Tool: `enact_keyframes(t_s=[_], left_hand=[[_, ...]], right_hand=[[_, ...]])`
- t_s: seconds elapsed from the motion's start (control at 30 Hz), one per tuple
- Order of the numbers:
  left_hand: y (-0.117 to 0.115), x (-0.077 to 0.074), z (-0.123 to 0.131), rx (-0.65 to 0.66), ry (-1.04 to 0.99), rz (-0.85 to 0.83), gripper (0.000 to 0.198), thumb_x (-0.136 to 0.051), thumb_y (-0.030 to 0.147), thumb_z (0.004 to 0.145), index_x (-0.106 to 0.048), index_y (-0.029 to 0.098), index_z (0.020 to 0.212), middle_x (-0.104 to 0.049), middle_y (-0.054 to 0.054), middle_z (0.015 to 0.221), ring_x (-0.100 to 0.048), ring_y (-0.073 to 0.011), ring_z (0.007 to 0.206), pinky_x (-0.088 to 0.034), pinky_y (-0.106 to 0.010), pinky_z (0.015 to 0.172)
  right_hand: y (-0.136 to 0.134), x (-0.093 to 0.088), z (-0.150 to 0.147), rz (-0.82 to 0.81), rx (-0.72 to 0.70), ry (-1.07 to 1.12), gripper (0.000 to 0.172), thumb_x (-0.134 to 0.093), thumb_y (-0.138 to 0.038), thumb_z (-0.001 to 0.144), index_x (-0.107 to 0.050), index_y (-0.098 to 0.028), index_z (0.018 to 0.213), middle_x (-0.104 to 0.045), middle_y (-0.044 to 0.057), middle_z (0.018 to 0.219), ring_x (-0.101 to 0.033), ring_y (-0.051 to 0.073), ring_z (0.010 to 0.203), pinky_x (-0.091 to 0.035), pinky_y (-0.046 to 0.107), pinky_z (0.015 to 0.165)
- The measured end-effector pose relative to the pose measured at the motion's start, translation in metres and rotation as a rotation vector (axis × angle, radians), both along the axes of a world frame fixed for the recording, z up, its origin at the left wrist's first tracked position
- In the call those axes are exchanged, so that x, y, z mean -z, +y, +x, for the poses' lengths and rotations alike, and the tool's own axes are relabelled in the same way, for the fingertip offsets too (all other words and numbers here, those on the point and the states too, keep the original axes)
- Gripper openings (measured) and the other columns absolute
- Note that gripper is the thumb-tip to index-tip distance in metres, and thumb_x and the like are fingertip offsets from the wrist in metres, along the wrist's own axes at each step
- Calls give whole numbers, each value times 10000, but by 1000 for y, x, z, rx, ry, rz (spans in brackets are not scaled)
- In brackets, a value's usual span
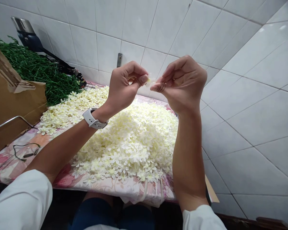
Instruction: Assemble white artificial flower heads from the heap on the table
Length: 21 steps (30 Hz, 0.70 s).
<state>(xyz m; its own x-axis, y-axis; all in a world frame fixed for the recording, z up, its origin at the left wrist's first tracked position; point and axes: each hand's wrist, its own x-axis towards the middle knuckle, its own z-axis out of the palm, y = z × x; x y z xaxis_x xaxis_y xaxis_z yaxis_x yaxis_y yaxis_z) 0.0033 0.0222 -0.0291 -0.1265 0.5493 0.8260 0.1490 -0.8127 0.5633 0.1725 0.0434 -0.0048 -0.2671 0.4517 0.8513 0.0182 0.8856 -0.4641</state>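
Note:
My left hand (127, 81) and my right hand (180, 80) are raised in front of the tiled wall, fingertips nearly meeting. Between them is a small white flower (149, 81) with a yellowish centre. The left thumb and finger pinch its left side; the right thumb and fingers are closed at its right side, on its pale edge. Below both hands a large heap of white flowers (134, 137) covers much of the table. A white watch (94, 118) is on my left wrist.
The table (69, 177) has a floral cover. At the left are a cardboard box (12, 105), a bundle of green stems (40, 72), a dark bottle with a metal cap (26, 33) and a thin black cord (21, 152). White tiled wall (249, 108) stands behind and on the right.

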Motion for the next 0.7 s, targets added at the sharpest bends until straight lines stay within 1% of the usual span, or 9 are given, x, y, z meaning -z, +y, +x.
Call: enact_keyframes(t_s=[0.1, 0.2, 0.3, 0.4, 0.5, 0.57, 0.63, 0.7], left_hand=[[6, 0, -4, -22, -11, -13, 283, -715, 440, 906, -592, 217, 784, -658, 9, 727, -687, -114, 714, -580, -294, 707], [12, 0, -8, -8, -13, -26, 312, -682, 503, 914, -594, 218, 820, -641, 7, 722, -693, -121, 721, -580, -295, 714], [9, 1, -6, -17, 8, -22, 310, -682, 498, 915, -603, 214, 818, -634, 7, 713, -692, -129, 713, -581, -303, 702], [0, 1, -1, -63, 48, 4, 292, -703, 450, 912, -608, 210, 775, -649, 6, 703, -675, -126, 691, -572, -301, 686], [-5, 0, 2, -99, 58, 61, 314, -712, 450, 905, -614, 205, 735, -672, 4, 690, -650, -113, 656, -548, -291, 652], [-6, 0, 3, -104, 47, 105, 353, -696, 502, 900, -619, 203, 729, -671, 1, 682, -636, -106, 641, -528, -289, 628], [-5, 0, 2, -87, 35, 116, 399, -650, 567, 901, -613, 202, 745, -658, 0, 692, -632, -102, 649, -517, -292, 628], [-3, 0, 2, -43, 46, 87, 424, -616, 620, 892, -609, 206, 802, -658, 0, 734, -649, -106, 690, -528, -291, 652]], right_hand=[[1, 0, 3, 17, 30, 8, 491, -940, -545, 598, -579, -271, 786, -553, -29, 717, -661, 189, 750, -576, 361, 631], [-2, -2, 5, 37, 78, 19, 417, -891, -564, 672, -634, -268, 814, -587, -15, 750, -666, 185, 793, -568, 342, 652], [-6, -4, 5, 24, 92, -38, 348, -835, -580, 742, -704, -279, 859, -654, -5, 796, -651, 162, 779, -570, 330, 673], [-8, -4, 2, 22, 72, -125, 290, -794, -570, 798, -742, -287, 837, -695, -5, 799, -629, 143, 729, -552, 327, 658], [-7, -2, 0, 48, 78, -141, 266, -761, -545, 842, -744, -285, 789, -699, -3, 774, -635, 147, 729, -538, 329, 651], [-6, -1, -1, 52, 98, -134, 255, -760, -521, 854, -736, -279, 777, -695, -5, 762, -642, 147, 730, -544, 327, 657], [-7, -1, -1, 50, 118, -125, 242, -777, -495, 847, -726, -271, 770, -692, -8, 754, -643, 145, 720, -556, 328, 670], [-8, -1, 0, 53, 130, -106, 243, -794, -481, 835, -714, -266, 755, -686, -11, 741, -634, 140, 697, -565, 331, 673]])
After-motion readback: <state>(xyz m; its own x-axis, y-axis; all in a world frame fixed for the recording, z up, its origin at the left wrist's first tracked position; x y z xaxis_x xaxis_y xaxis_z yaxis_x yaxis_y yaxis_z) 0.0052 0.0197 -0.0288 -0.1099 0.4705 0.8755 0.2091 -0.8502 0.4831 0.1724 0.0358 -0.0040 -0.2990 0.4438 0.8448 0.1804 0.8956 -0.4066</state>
